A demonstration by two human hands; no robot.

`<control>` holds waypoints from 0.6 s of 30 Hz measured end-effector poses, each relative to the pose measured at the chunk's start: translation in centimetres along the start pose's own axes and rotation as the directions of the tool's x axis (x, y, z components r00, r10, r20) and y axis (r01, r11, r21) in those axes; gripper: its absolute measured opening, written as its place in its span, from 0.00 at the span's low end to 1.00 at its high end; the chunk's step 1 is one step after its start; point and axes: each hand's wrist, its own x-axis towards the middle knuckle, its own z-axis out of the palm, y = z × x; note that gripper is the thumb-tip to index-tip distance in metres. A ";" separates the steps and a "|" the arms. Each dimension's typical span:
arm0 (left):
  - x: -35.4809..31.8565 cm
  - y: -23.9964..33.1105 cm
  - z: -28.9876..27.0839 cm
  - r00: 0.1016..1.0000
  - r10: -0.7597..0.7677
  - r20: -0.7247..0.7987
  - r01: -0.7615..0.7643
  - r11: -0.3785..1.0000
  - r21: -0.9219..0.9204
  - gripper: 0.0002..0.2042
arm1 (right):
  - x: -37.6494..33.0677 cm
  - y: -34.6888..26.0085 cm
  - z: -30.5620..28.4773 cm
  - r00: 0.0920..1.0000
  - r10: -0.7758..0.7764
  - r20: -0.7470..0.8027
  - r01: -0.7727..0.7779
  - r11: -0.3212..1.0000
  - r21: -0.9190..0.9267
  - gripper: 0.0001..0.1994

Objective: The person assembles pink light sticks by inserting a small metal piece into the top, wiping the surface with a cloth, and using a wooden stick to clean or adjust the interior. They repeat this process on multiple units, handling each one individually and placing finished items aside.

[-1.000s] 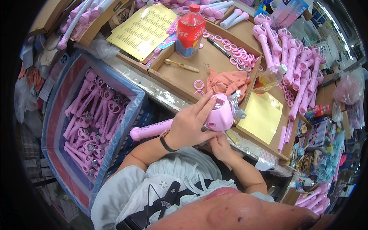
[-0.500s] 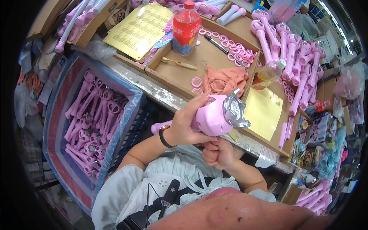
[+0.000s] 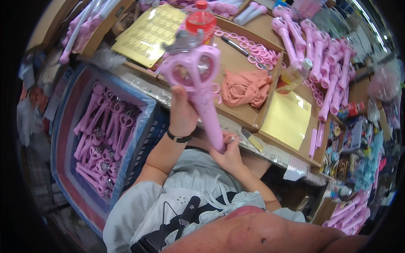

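Observation:
A pink toy wand [image 3: 206, 111] with round windows in its head and a clear, greyish crown-shaped top slants up over the table edge. My left hand [image 3: 184, 110] is closed round the upper handle just below the head, thumb upward. Against the handle's lower end, my right hand [image 3: 228, 156] has its fingers curled; a small greyish tip shows between them, too small to name. Just beyond the wand, an orange cloth [image 3: 247, 87] lies crumpled in a cardboard tray [image 3: 236, 113].
At my left stands a lined blue basket [image 3: 145, 101] holding several similar wands. Pink rings [image 3: 263, 55], a black pen [image 3: 234, 46] and a red-labelled bottle [image 3: 201, 21] are on the far side. More wands [image 3: 325, 63], a yellow sheet [image 3: 289, 120] and an oil-coloured bottle [image 3: 291, 78] are at right.
The wand has swung from lying sideways to upright, its head moving up and left. My right hand has gone from a fist under the head to the handle's lower end.

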 end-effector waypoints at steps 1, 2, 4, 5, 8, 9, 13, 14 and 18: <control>-0.1 -0.2 0.2 0.999 -0.047 0.026 0.048 0.998 -0.034 0.38 | -0.3 0.4 0.7 0.998 0.027 -0.064 -0.022 0.997 0.068 0.26; -0.4 -0.5 0.4 0.995 -0.042 0.085 0.043 0.999 -0.013 0.35 | -0.6 0.7 1.0 0.994 -0.030 -0.108 0.037 0.997 0.070 0.25; -1.2 -0.9 0.5 0.956 -0.247 0.155 0.231 0.966 0.116 0.25 | -1.2 1.1 1.4 0.994 0.013 -0.109 -0.004 0.996 0.084 0.26; -1.4 -0.9 0.2 0.880 -0.407 0.245 0.365 0.910 0.197 0.25 | -1.5 1.1 1.4 0.992 -0.020 -0.124 0.033 0.994 0.103 0.26; -2.2 -2.0 0.2 0.883 -0.387 0.266 0.363 0.922 0.135 0.24 | -1.8 1.0 1.4 0.988 -0.019 -0.151 0.017 1.000 -0.015 0.25; -2.2 -2.2 0.2 0.885 -0.386 0.262 0.371 0.923 0.106 0.24 | -1.8 0.9 1.3 0.987 -0.004 -0.162 -0.003 0.999 -0.042 0.25; -2.5 -2.7 0.0 0.906 -0.351 0.237 0.342 0.936 0.080 0.22 | -1.9 0.8 1.4 0.986 -0.011 -0.167 0.005 0.999 -0.037 0.25; -2.5 -2.7 0.0 0.904 -0.358 0.236 0.350 0.934 0.076 0.22 | -1.9 0.9 1.5 0.986 -0.012 -0.167 0.007 0.999 -0.033 0.25; -2.6 -2.5 -0.1 0.893 -0.380 0.240 0.372 0.925 0.080 0.22 | -2.3 1.4 2.2 0.980 -0.050 -0.192 0.042 0.998 -0.048 0.26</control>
